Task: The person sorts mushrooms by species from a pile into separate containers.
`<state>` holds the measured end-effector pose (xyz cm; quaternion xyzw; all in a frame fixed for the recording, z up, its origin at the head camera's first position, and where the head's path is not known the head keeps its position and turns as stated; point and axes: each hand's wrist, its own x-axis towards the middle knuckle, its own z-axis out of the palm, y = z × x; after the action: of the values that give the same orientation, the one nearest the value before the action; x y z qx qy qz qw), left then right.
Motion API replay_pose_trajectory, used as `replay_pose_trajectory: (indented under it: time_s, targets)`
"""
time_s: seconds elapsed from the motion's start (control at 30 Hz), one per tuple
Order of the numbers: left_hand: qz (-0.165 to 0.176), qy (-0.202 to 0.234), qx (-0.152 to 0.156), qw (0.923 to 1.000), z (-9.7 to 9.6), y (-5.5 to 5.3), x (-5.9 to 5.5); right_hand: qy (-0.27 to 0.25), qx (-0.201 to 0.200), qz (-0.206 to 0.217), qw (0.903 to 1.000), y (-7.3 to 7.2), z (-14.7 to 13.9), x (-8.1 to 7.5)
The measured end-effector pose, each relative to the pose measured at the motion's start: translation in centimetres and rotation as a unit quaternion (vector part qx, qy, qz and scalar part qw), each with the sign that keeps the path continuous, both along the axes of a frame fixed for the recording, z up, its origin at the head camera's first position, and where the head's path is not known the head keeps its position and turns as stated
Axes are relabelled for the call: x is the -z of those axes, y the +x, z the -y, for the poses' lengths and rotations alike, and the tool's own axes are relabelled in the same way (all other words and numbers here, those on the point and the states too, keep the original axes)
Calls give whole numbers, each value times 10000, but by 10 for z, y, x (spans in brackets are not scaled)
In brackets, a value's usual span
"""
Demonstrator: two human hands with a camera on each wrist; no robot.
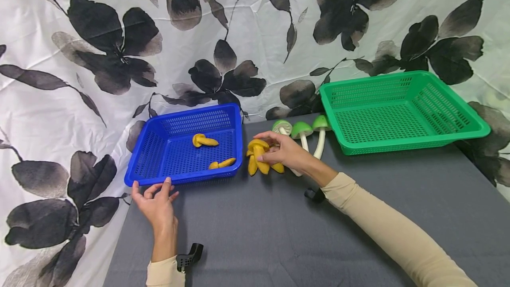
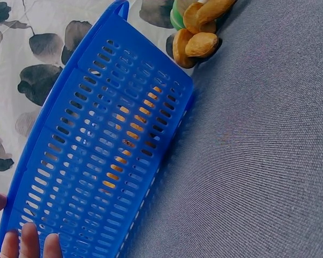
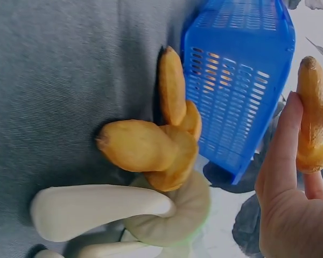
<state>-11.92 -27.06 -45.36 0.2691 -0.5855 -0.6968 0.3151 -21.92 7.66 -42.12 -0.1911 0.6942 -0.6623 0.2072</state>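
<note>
My right hand (image 1: 284, 149) pinches a yellow toy mushroom (image 3: 313, 102) between thumb and fingers, lifted above the table beside the blue basket. Below it, more yellow mushrooms (image 3: 137, 145) lie on the cloth, partly hidden by the hand in the head view. My left hand (image 1: 157, 203) is at the near left corner of the blue basket (image 1: 185, 180), its fingertips touching the front rim. In the left wrist view, fingers (image 2: 29, 242) lie against the basket's outer wall. Inside the basket are two yellow mushrooms, one near the middle (image 1: 205, 140) and another by the front wall (image 1: 222, 163).
Green-capped mushrooms with white stems (image 1: 302, 130) lie between the baskets, partly behind my right hand. A green basket (image 1: 414, 143) stands at the back right. Grey cloth (image 1: 255, 234) covers the table, and a floral curtain (image 1: 255, 34) hangs behind it.
</note>
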Motion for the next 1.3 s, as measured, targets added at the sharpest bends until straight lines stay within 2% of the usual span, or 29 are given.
replay_pose_trajectory:
  time_s: [0.3, 0.63, 0.87, 1.03, 1.3]
  targets:
    - [26, -75, -28, 10000, 0, 0, -1, -18, 24, 123, 9999, -6, 7, -13]
    - [18, -149, -24, 9999, 0, 1, 2, -54, 165, 128, 9998, -12, 20, -20]
    - [2, -155, -11, 9999, -1, 2, 5, -116, 183, -216, 9995, -19, 33, -21]
    - [44, -202, -14, 9998, -1, 3, 6, -335, 181, -125, 9992, -23, 40, -21]
    - [46, -173, -6, 9998, -1, 3, 4, -306, 288, -106, 9991, -28, 51, -22]
